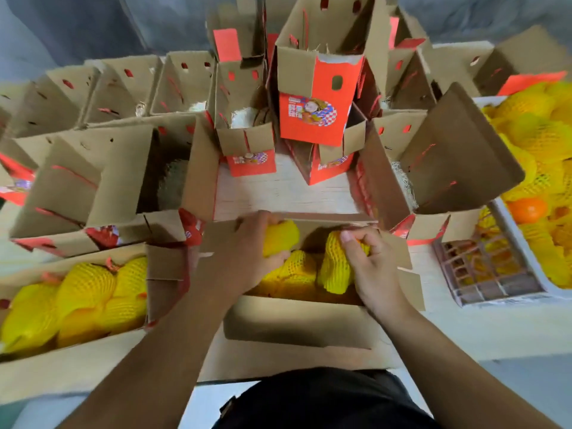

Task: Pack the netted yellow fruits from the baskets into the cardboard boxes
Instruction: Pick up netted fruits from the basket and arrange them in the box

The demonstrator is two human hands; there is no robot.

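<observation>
1. Netted yellow fruits (297, 270) lie in the open cardboard box (297, 317) right in front of the person, between both forearms.
2. The left hand (250, 246) curls round one fruit (280, 238) at the box's far left corner; the right hand (368, 261) pinches the netting of another fruit (335, 264) standing on end.
3. At near left, a second box (77, 370) holds more netted fruit.
4. At right, a white basket (510, 230) is heaped with netted fruit.
5. Beyond, many empty boxes (318, 88) stand open, some with red printed sides.
</observation>
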